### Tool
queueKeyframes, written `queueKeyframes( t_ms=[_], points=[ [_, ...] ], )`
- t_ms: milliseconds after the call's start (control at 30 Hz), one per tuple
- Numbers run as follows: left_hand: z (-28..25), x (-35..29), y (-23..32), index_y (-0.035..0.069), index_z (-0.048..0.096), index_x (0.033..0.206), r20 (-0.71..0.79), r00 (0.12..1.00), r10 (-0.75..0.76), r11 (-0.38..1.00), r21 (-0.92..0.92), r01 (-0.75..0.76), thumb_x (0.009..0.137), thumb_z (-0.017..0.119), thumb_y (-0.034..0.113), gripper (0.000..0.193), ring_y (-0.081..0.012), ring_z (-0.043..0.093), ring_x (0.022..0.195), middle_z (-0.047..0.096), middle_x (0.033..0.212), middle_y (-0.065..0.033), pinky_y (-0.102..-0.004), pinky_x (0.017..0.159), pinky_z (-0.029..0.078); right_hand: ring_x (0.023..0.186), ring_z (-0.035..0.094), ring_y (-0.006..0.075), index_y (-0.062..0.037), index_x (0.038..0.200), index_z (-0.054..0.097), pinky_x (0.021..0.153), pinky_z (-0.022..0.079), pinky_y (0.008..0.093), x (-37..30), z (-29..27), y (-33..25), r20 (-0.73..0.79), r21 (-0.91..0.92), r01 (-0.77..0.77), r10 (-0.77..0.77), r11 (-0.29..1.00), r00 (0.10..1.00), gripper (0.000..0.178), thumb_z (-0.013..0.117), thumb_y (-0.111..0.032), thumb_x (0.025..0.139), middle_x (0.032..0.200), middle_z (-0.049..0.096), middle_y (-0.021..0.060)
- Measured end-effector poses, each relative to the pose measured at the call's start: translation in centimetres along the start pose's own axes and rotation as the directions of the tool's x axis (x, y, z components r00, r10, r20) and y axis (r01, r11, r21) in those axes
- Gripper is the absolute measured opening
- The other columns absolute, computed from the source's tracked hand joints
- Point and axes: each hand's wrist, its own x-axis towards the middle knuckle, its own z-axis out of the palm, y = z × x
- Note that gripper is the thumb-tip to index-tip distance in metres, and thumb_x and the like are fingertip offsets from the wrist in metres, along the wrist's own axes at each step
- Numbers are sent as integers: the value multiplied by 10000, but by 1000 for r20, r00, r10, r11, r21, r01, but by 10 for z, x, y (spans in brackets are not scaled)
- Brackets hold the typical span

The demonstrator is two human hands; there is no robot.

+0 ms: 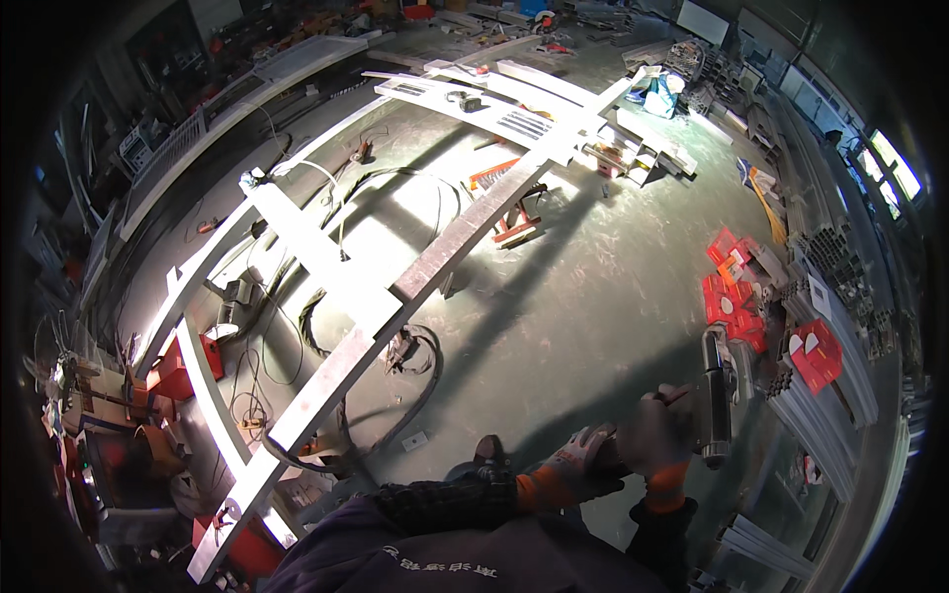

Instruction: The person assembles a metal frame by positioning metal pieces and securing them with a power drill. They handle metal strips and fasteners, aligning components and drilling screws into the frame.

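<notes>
My left hand (pixel 585 453), in a grey work glove with an orange cuff, is in the lower right, with curled fingers against or near my other hand. What they close around is hidden. My right hand (pixel 652 435), gloved the same way, is dark and smeared by motion. Its fingertips point toward a black cylindrical tool (pixel 714 410) with a grey curved upper part. Whether they grip it I cannot make out. Left of my hands a long pale metal beam (pixel 331 385) runs diagonally and joins a wide white panel (pixel 326 242).
Red packages (pixel 732 301) lie at the right beside stacked metal profiles (pixel 811 435). Cables and a black hose (pixel 415 400) loop on the floor under the frame. A red-handled clamp (pixel 514 232) stands by the beam. A broom (pixel 766 203) leans at the right.
</notes>
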Motion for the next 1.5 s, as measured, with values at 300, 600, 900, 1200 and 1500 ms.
queueKeyframes(
  t_ms=[300, 600, 900, 1200, 1500],
  points=[
    [-203, 127, -107, 63, 457, 1577, -143, 887, -440, 836, -426, 346, 955, 829, 419, 807, -300, 604, 1353, 606, 1478, -176, -414, 1112, 505, 1169, 658, 224, -35, 1481, 483, 1014, 539, 361, 216, 40, 87, 108, -132, 49, -35, 990, 993, 490, 660, -19, 1025, 1420, 594, 122],
    [-234, 9, -404, 62, 712, 990, -300, -94, -949, 214, -834, 508, 990, 700, 397, 336, -176, 553, 584, 616, 736, -39, -362, 535, 427, 989, 624, 177, 17, 1492, 531, 893, 530, 352, 458, 117, 194, 455, -328, 336, -164, 883, 875, 561, 716, -14, 964, 1224, 679, 73],
    [-147, 41, -344, 12, 755, 1226, -259, -286, -923, 73, -845, 530, 985, 701, 378, 442, -265, 747, 995, 797, 1093, -152, -391, 839, 565, 633, 590, 141, -91, 1063, 704, 557, 489, 354, 632, 230, 219, 467, -656, -62, 469, 752, 749, 296, 804, -349, 957, 789, 668, 23],
    [-69, -4, -352, 69, 734, 1287, -392, -253, -884, 186, -792, 581, 1004, 701, 414, 448, -295, 746, 1055, 780, 1187, -153, -411, 904, 572, 724, 628, 181, -22, 1033, 652, 652, 521, 386, 603, 275, 363, 579, -748, 38, 623, 663, 525, 259, 806, -186, 904, 858, 672, 68],
    [-109, 43, -323, 76, 714, 1061, 63, -441, -895, 68, -959, -274, 950, 717, 306, 255, -177, 585, 603, 622, 794, -21, -362, 554, 461, 744, 609, 154, -84, 1109, 583, 683, 538, 331, 600, 273, 381, 611, -706, -146, 701, 693, 368, 272, 744, -33, 895, 881, 603, 7]
  ],
)
